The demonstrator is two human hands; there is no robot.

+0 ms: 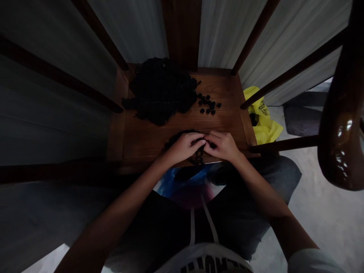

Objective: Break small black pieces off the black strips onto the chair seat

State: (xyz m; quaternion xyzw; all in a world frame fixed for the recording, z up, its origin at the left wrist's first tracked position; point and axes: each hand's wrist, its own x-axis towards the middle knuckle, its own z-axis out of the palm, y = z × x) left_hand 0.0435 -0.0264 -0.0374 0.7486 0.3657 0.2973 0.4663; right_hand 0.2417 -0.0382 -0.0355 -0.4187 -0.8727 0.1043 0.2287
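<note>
My left hand and my right hand meet at the near edge of a wooden seat, fingers curled and pinched together over a small heap of black pieces. What sits between the fingertips is too small and dark to name. A large pile of black pieces lies at the back left of the seat. A few separate small round black pieces are spread to the right of that pile.
Dark wooden rails and a polished armrest frame the seat. A yellow plastic bag lies on the floor at the right. A blue bag sits below the seat edge, above my lap.
</note>
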